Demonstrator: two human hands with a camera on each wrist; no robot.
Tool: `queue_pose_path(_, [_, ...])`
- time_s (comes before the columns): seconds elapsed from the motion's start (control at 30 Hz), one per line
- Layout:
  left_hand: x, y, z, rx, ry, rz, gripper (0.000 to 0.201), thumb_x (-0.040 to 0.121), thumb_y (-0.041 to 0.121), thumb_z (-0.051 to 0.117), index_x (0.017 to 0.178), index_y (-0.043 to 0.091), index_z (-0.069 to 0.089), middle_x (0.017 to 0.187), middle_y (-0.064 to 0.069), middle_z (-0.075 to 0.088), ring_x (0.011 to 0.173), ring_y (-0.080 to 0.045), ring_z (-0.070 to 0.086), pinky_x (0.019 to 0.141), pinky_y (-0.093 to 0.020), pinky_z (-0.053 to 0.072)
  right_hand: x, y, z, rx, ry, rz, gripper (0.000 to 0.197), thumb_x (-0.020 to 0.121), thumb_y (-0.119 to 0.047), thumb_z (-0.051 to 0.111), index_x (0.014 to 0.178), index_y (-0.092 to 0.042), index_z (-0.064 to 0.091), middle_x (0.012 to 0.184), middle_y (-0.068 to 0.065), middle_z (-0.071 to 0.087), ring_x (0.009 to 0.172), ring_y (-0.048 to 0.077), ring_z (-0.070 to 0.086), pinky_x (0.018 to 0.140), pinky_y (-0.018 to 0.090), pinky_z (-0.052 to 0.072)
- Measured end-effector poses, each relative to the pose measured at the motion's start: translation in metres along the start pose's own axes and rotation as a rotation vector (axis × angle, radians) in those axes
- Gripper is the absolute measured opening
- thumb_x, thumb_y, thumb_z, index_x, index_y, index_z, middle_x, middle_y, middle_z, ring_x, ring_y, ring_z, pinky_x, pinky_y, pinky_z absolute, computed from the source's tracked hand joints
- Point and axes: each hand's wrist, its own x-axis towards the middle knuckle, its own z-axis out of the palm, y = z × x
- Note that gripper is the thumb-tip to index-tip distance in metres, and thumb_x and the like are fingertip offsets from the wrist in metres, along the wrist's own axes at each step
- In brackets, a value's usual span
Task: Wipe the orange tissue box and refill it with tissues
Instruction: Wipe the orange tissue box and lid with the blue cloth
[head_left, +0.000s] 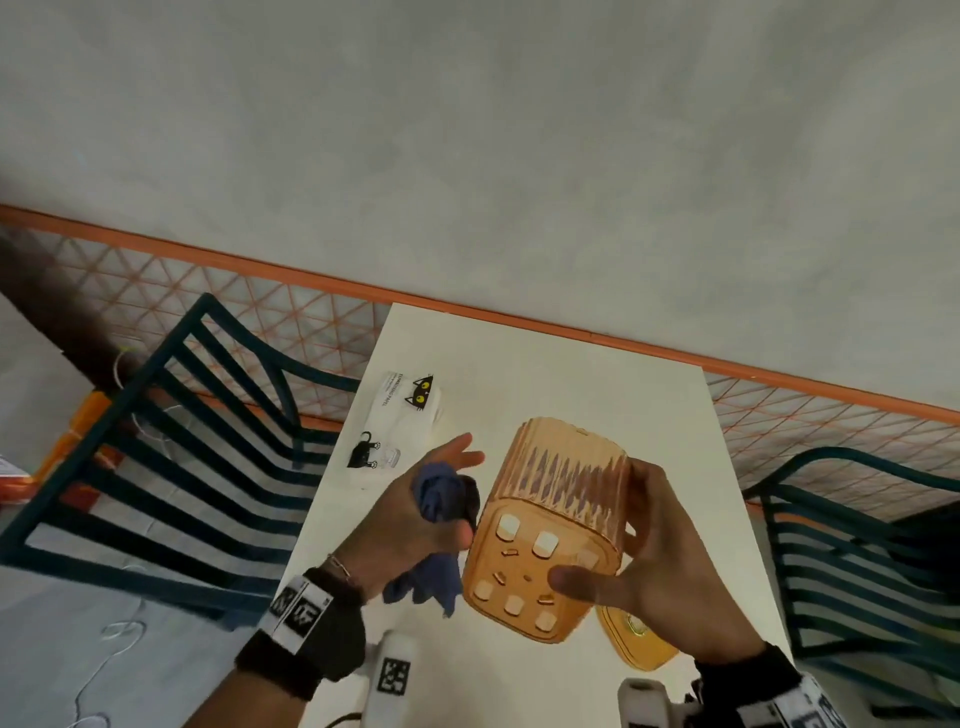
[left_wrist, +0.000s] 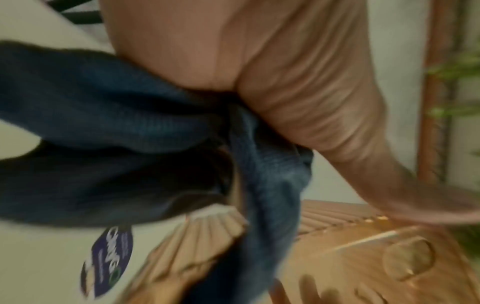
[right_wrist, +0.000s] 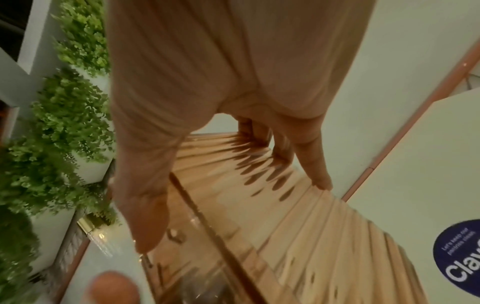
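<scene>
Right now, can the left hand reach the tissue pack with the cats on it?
Probably yes, but not freely: the left hand grips the blue cloth. The tissue pack lies just beyond its fingertips on the white table, with nothing between.

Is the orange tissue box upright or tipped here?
Tipped: the right hand holds the orange tissue box off the table, its padded underside facing the camera.

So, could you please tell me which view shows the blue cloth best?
The head view: the blue cloth shows bunched in the left hand. The left wrist view shows it close but blurred; the right wrist view misses it.
</scene>
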Motion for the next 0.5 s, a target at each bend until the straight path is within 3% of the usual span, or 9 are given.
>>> queue_pose_path(0.07, [-0.003,0.016,0.001,0.151,-0.138,0.010,0.119,0.059,0.041,0.097,0.156,0.033,0.028,0.145,0.008,0.057,0.133,-0.014,0.057,0.112,-0.044,0.046,0.002,0.000,-0.002,0.021,-0.044,-0.001,0.099,0.047,-0.022,0.104,0.128,-0.023,0.046,0.124,-0.007,0.065,0.120,0.016,0.063,0.095,0.043,0.059])
queue_pose_path(0.13, [-0.004,0.031,0.007,0.242,-0.211,0.031,0.108,0.060,0.030,0.099,0.149,0.036,0.039,0.133,0.010,0.067,0.122,-0.014,0.065,0.102,-0.045,0.054,0.002,0.002,-0.002,0.032,-0.088,0.008,0.100,0.047,-0.022,0.104,0.129,-0.024,0.046,0.124,-0.008,0.065,0.119,0.016,0.064,0.092,0.037,0.060])
queue_pose_path(0.2, [-0.003,0.038,0.007,0.333,-0.178,0.076,0.094,0.059,0.038,0.099,0.139,0.039,0.050,0.127,0.013,0.069,0.114,-0.014,0.069,0.092,-0.048,0.060,-0.001,0.001,-0.001,-0.001,-0.136,0.014,0.105,0.045,-0.032,0.103,0.131,-0.030,0.043,0.127,-0.011,0.062,0.120,0.014,0.063,0.092,0.038,0.060])
queue_pose_path(0.27, [-0.003,0.043,0.003,0.432,-0.161,0.070,0.099,0.052,0.055,0.097,0.139,0.040,0.050,0.129,0.018,0.065,0.111,-0.013,0.069,0.090,-0.047,0.060,-0.004,-0.001,-0.002,-0.101,-0.173,-0.021,0.114,0.046,-0.041,0.102,0.138,-0.036,0.035,0.133,-0.019,0.055,0.125,0.008,0.057,0.097,0.034,0.057])
queue_pose_path(0.37, [-0.003,0.050,0.001,0.766,-0.144,0.143,0.112,0.043,0.075,0.088,0.141,0.039,0.047,0.128,0.025,0.060,0.113,-0.002,0.062,0.098,-0.035,0.055,-0.005,-0.011,-0.001,-0.369,-0.187,-0.073,0.124,0.046,-0.059,0.095,0.145,-0.043,0.022,0.135,-0.036,0.038,0.126,-0.010,0.043,0.095,0.008,0.044])
queue_pose_path(0.43, [-0.003,0.055,0.009,0.895,-0.154,0.207,0.110,0.043,0.075,0.087,0.139,0.037,0.049,0.113,0.032,0.058,0.097,0.003,0.060,0.091,-0.030,0.054,-0.003,-0.014,0.006,-0.536,-0.193,-0.073,0.120,0.047,-0.064,0.092,0.144,-0.041,0.024,0.133,-0.032,0.039,0.122,-0.007,0.044,0.096,0.006,0.038])
queue_pose_path(0.5, [-0.002,0.057,0.018,0.888,-0.168,0.239,0.102,0.048,0.062,0.091,0.137,0.034,0.049,0.094,0.039,0.051,0.077,0.002,0.050,0.083,-0.030,0.054,-0.002,-0.011,0.011,-0.653,-0.179,-0.080,0.117,0.046,-0.069,0.088,0.142,-0.039,0.027,0.127,-0.030,0.041,0.114,-0.006,0.047,0.089,0.001,0.035])
